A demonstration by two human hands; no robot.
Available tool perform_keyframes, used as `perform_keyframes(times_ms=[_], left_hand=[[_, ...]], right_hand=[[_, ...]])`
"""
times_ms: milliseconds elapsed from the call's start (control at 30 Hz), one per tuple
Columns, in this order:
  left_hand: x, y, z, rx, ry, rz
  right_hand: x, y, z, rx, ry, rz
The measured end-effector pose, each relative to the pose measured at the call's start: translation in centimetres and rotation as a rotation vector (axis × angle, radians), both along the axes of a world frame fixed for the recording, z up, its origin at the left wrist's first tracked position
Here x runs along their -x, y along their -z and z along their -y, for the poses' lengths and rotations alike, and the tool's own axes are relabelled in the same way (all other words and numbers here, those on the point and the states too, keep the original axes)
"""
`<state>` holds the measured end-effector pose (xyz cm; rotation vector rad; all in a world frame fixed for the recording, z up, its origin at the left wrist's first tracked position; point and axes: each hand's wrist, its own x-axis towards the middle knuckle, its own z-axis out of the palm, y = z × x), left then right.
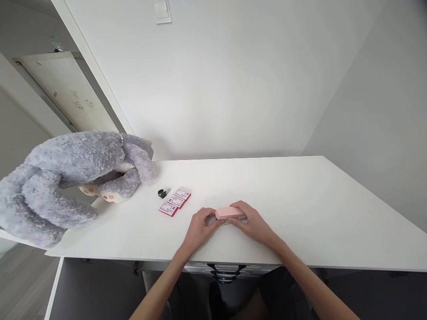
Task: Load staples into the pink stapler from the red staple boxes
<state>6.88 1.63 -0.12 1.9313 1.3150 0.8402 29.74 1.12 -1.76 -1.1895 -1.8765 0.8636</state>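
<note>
A pink stapler lies on the white table near its front edge. My left hand curls its fingers around the stapler's left end. My right hand grips the right end, fingers wrapped over the top. Both hands rest on the tabletop. Left of them lie three small red-and-white boxes in a diagonal row, apart from my hands. A small black and silver object sits just beyond the boxes.
A large grey plush toy lies over the table's left end. White walls meet in a corner behind the table. A black handle shows under the front edge. A light switch is high on the wall.
</note>
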Motion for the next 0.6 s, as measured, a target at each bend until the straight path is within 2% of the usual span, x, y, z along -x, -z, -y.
perform_keyframes(times_ms=[367, 600], left_hand=[[-0.4, -0.1, 0.0, -0.046, 0.021, -0.074], [-1.2, 0.2, 0.4, -0.065, -0.033, -0.113]], right_hand=[[-0.2, 0.0, 0.0, 0.035, -0.043, -0.018], [-0.5, -0.3, 0.0, 0.109, -0.050, -0.082]])
